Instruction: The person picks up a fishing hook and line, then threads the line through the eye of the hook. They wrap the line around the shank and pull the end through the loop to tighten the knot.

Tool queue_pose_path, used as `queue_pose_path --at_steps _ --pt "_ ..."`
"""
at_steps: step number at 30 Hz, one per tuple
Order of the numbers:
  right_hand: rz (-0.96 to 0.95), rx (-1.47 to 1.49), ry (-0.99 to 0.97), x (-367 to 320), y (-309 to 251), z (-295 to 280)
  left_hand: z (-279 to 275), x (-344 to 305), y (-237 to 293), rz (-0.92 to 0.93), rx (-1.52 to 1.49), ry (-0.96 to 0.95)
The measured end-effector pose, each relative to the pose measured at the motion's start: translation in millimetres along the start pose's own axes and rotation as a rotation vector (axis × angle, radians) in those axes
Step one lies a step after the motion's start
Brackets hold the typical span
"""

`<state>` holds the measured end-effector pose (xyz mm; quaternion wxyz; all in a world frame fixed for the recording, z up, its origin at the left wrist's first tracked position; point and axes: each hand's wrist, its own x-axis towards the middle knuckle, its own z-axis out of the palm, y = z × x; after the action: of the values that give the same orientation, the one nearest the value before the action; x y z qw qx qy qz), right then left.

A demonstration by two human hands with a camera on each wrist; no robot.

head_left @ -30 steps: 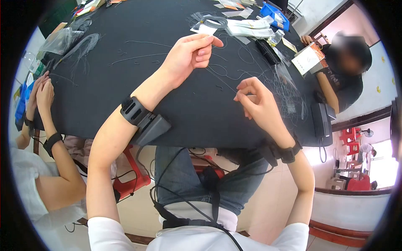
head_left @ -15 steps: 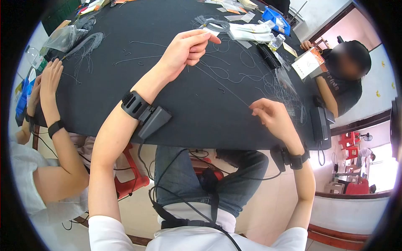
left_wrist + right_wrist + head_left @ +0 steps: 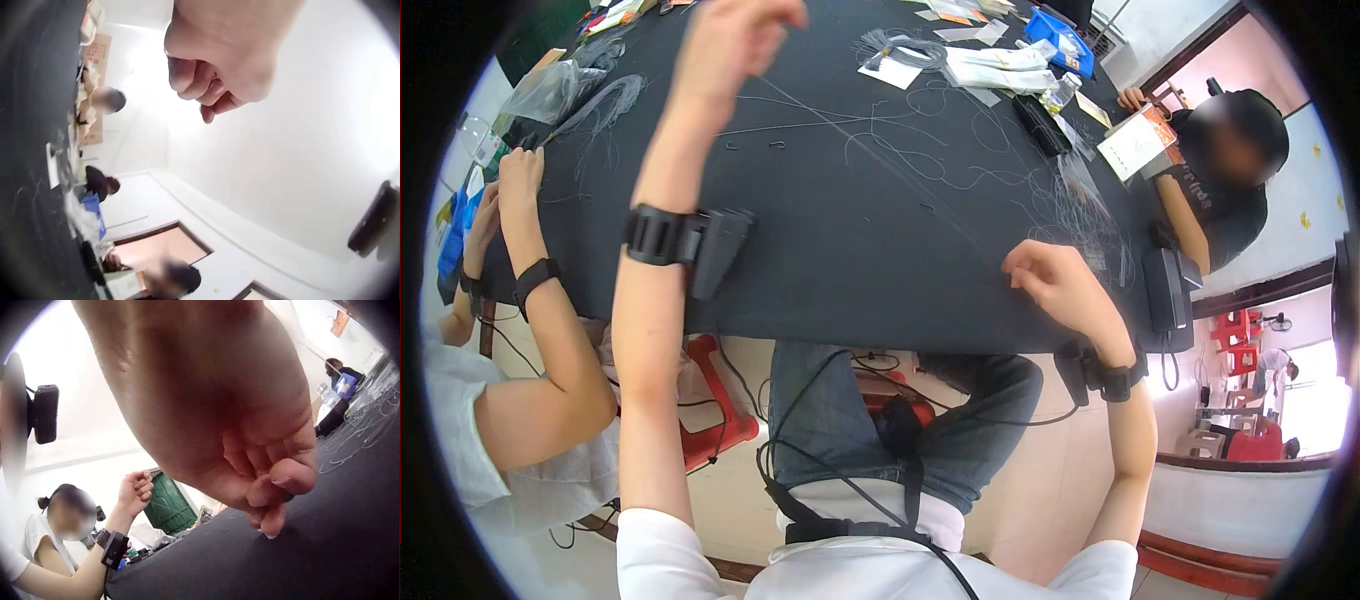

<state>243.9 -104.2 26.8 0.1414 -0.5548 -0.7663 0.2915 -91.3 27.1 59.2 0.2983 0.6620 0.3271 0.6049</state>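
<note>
Clear plastic bag (image 3: 545, 97) by the desk's (image 3: 830, 270) left edge, contents too indistinct to name; left hand (image 3: 735, 60) over the far side, its grip narrow, fingers curled on a thin line (image 3: 800, 102); the line slants between the grips — down to the right hand (image 3: 1060, 288), pinching it above the near edge; blue bin (image 3: 1060, 42) at the far right corner — pale items inside, blurred.

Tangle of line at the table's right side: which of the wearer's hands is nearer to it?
Right. The right hand is beside the tangle, on its near side; the left hand is far off to its left.
</note>
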Motion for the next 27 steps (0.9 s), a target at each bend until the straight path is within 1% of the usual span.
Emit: queue_pose_path --at_steps 1,2,3,5,7,8,9,11,13,16,19,22,27 --pt "-0.006 -0.013 -0.03 -0.7 0.9 -0.7 -17.3 5.0 3.3 0.014 0.023 0.13" --pt "-0.013 -0.024 -0.057 -0.8 1.4 -1.8 -43.9 11.2 -0.7 0.051 0.011 0.157" --pt "-0.045 -0.038 -0.048 0.4 -1.6 -4.4 -63.3 14.9 3.7 0.006 -0.109 0.17" --pt "-0.112 -0.067 -0.036 6.3 -15.0 -13.6 -61.9 9.5 18.4 0.077 -0.025 0.129" --pt "-0.124 -0.005 0.069 19.5 -31.9 -20.2 -32.1 0.5 22.7 0.139 0.246 -0.034" --pt "-0.13 0.025 0.119 27.9 -38.5 -20.7 -5.8 -3.8 20.5 0.23 0.269 -0.154" --pt "-0.144 0.12 0.141 36.2 -43.5 -18.3 21.2 -9.9 16.2 0.32 0.289 -0.275" --pt "-0.172 0.308 0.184 54.1 -51.1 -14.8 53.6 -27.8 8.9 0.166 0.272 -0.534" --pt "-0.194 0.368 0.11 72.6 -40.0 -8.1 72.6 -41.5 8.7 0.075 0.227 -0.681" --pt "-0.184 0.473 0.012 88.1 -27.3 4.1 75.5 -41.7 7.1 -0.056 0.287 -0.73" --pt "-0.202 0.612 -0.042 89.7 -22.4 10.7 74.8 -44.7 -1.8 -0.061 0.244 -0.725" --pt "-0.186 0.676 -0.053 90.4 -21.0 10.0 76.1 -44.7 -4.0 -0.088 0.267 -0.751" --pt "-0.16 0.635 -0.053 86.9 -23.5 14.1 82.7 -51.9 -9.3 -0.126 0.27 -0.767"
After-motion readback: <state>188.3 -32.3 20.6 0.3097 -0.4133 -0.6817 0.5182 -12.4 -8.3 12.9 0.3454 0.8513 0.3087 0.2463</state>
